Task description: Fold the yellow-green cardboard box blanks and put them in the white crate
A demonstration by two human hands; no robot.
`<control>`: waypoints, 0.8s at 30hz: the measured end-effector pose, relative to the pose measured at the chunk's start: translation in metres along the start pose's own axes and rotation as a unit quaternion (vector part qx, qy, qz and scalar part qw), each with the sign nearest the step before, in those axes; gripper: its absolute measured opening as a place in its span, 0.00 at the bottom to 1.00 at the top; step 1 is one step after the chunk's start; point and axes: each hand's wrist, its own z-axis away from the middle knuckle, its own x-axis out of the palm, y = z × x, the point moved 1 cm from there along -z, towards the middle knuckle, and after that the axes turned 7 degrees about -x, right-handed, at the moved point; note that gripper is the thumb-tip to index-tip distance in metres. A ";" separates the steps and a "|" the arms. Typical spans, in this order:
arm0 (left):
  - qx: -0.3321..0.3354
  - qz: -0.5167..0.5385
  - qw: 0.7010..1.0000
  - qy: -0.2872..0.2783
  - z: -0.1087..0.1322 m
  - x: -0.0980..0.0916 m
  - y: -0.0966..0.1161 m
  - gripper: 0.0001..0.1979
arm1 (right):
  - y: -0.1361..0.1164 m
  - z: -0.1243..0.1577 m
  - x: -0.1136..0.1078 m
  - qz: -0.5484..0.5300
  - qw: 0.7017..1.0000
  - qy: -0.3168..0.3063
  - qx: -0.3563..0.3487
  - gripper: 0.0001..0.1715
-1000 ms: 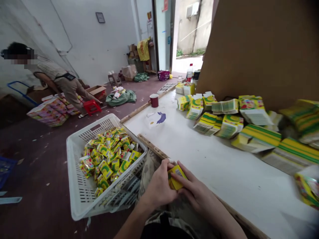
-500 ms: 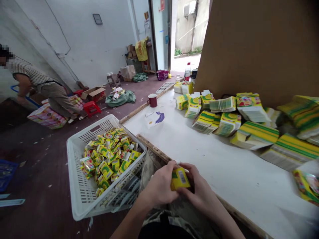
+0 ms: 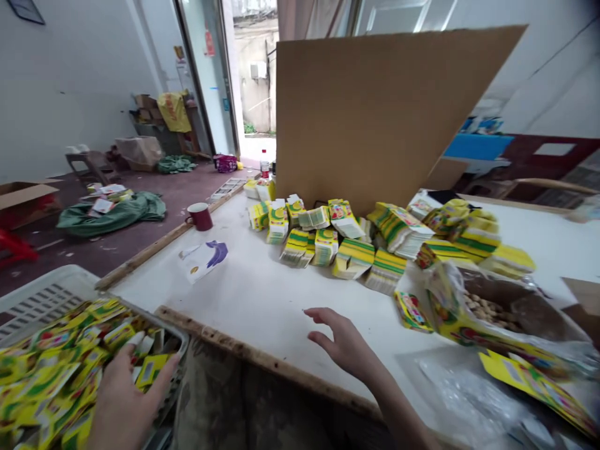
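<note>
My left hand (image 3: 126, 390) is over the white plastic basket (image 3: 56, 284), thumb and fingers spread apart. Just beyond its fingertips lies a small yellow-and-green box (image 3: 152, 370), among many similar boxes (image 3: 47, 375) that fill the basket. My right hand (image 3: 340, 344) hovers above the white tabletop (image 3: 262, 312) near its front edge, fingers parted and nothing between them. Bundles of flat yellow-green cartons (image 3: 354, 256) stand in rows farther back. To the right is an open printed carton (image 3: 450, 306) lined with clear plastic, holding small pale round pieces (image 3: 490, 310).
A maroon mug (image 3: 200, 216) and a white packet with a purple print (image 3: 206, 259) are on the table's left part. Wooden strips (image 3: 262, 359) edge the table. A tall cardboard sheet (image 3: 365, 119) stands behind the bundles. Crumpled clear plastic (image 3: 469, 387) lies at right.
The view has swung right. My hands, earlier together around a small yellow box, are apart: the left has gone to the basket, the right is empty above the table.
</note>
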 end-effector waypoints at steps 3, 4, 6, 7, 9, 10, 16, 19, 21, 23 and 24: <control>0.047 0.075 0.990 -0.109 0.014 0.039 0.023 0.35 | 0.007 -0.017 -0.023 0.044 0.999 0.026 0.007 0.20; 0.068 0.104 0.984 -0.124 0.016 0.051 0.033 0.33 | 0.009 -0.026 -0.030 0.061 0.997 0.037 0.008 0.20; 0.113 0.148 0.970 -0.159 0.020 0.073 0.054 0.27 | 0.012 -0.049 -0.043 0.100 0.993 0.064 0.010 0.23; 0.132 0.162 0.962 -0.177 0.020 0.083 0.063 0.25 | 0.013 -0.063 -0.049 0.121 0.989 0.081 0.010 0.26; 0.161 0.175 0.948 -0.212 0.021 0.099 0.078 0.22 | 0.015 -0.093 -0.059 0.166 0.980 0.114 0.010 0.30; 0.167 0.172 0.945 -0.221 0.021 0.106 0.083 0.21 | 0.016 -0.110 -0.063 0.187 0.974 0.129 0.011 0.32; 0.145 0.062 0.963 -0.219 0.024 0.124 0.083 0.18 | 0.017 -0.193 -0.076 0.278 0.944 0.176 0.020 0.38; 0.151 0.033 0.965 -0.212 0.028 0.126 0.082 0.18 | 0.015 -0.224 -0.069 0.297 0.939 0.172 0.013 0.38; 0.145 0.016 0.968 -0.204 0.030 0.127 0.084 0.18 | 0.014 -0.244 -0.058 0.297 0.942 0.155 0.005 0.36; 0.144 0.004 0.970 -0.198 0.031 0.130 0.086 0.17 | 0.014 -0.263 -0.043 0.290 0.947 0.136 0.007 0.31; 0.150 0.005 0.969 -0.197 0.031 0.132 0.085 0.16 | 0.015 -0.273 -0.036 0.285 0.950 0.129 0.012 0.28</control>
